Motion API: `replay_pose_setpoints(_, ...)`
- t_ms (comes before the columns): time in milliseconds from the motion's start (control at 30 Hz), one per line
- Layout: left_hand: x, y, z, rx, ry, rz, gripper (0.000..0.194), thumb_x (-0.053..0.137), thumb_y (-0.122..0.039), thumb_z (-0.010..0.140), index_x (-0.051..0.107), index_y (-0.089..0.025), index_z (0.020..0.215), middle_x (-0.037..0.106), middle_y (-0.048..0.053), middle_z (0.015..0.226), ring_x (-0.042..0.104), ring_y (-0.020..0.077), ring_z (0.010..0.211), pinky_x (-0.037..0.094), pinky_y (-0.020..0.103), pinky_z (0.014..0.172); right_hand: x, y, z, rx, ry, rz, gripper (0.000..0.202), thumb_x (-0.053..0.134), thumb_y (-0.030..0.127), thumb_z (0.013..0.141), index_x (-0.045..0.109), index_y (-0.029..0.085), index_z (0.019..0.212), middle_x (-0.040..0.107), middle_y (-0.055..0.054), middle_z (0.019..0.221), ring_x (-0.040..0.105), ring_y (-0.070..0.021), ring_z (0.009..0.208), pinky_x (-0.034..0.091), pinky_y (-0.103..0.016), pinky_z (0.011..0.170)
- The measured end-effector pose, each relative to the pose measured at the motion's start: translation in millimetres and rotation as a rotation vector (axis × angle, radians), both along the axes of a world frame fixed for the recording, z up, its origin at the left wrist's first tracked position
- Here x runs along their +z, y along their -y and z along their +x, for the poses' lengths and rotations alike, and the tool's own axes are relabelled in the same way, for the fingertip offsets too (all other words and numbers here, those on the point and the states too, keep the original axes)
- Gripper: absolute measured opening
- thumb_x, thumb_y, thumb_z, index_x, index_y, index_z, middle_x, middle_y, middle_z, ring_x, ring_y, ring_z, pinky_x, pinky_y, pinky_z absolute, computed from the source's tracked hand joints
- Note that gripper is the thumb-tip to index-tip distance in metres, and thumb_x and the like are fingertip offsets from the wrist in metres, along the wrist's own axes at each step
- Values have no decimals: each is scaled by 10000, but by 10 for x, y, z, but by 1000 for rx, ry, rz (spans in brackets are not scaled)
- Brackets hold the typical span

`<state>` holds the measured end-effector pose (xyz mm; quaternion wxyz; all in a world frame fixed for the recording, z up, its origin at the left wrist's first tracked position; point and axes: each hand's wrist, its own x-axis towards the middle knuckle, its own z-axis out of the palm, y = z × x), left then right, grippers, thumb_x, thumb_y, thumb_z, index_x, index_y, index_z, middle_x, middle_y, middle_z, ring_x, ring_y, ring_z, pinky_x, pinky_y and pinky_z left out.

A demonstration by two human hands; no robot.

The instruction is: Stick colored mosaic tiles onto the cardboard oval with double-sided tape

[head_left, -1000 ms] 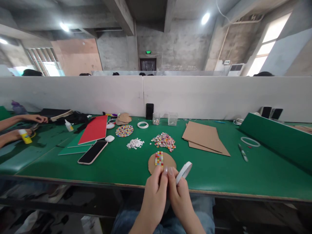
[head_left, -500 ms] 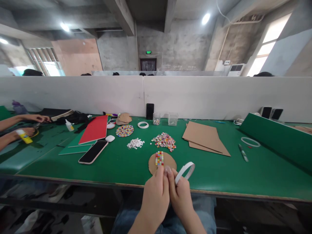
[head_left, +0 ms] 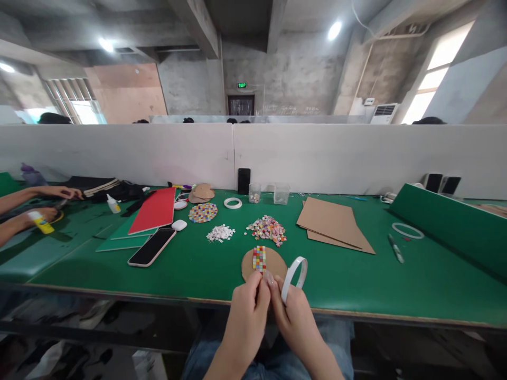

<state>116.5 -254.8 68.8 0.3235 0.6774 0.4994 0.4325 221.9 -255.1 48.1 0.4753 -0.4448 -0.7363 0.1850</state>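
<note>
Left hand [head_left: 246, 303] pinched, contents hidden, white tape ring [head_left: 291, 274] grasped by right hand [head_left: 295, 306], table edge [head_left: 209, 301] spanned, open tabletop [head_left: 356, 285] at three o'clock, part-tiled cardboard disc [head_left: 276, 261] at twelve, near rim covered.

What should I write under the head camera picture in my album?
Left hand and right hand meet at a cardboard disc partly covered with colourful tiles, the right also holding white tape.
</note>
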Motion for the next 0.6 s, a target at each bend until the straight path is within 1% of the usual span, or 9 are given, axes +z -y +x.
replay_pose_setpoints(67,-9,-13,-14,-6,23,-19,303,319,-296,886,350,-197,602,445,-35,520,401,94,465,274,192,452,-6,9,-5,5,-35,-14,299,290,254,942,495,184,737,544,-20,615,536,-143,527,385,-218,510)
replay_pose_setpoints(167,-40,-22,-26,-4,63,-54,327,321,-341,895,411,-187,621,414,-44,501,364,88,443,268,191,438,-23,21,-17,9,-101,-59,294,303,268,941,517,177,762,532,-10,599,525,-135,517,380,-206,487)
replay_pose_setpoints(300,-45,-5,-25,-6,164,-103,366,299,-396,908,462,-181,659,449,-32,526,403,99,462,331,193,469,-40,24,-35,-25,-117,-84,312,309,279,938,545,177,761,571,-24,626,531,-136,534,392,-204,493)
replay_pose_setpoints(367,-28,16,-16,-31,182,-106,373,280,-403,916,474,-184,685,516,-9,591,473,115,520,380,200,527,-45,22,-46,-52,-153,-93,332,312,296,936,553,175,742,571,-24,621,524,-135,527,403,-209,501)
replay_pose_setpoints(467,-27,47,11,-74,128,-80,314,309,-379,919,507,-185,771,612,34,748,576,153,685,420,223,631,-58,25,-68,-78,-252,-135,341,328,331,929,582,165,773,556,-18,598,521,-139,533,429,-221,526)
replay_pose_setpoints(600,-105,57,42,-37,64,-36,292,296,-332,925,541,-174,947,647,87,903,611,196,843,438,268,724,-86,39,-94,-119,-295,-166,358,337,355,922,609,158,800,565,-26,594,527,-148,540,443,-230,539)
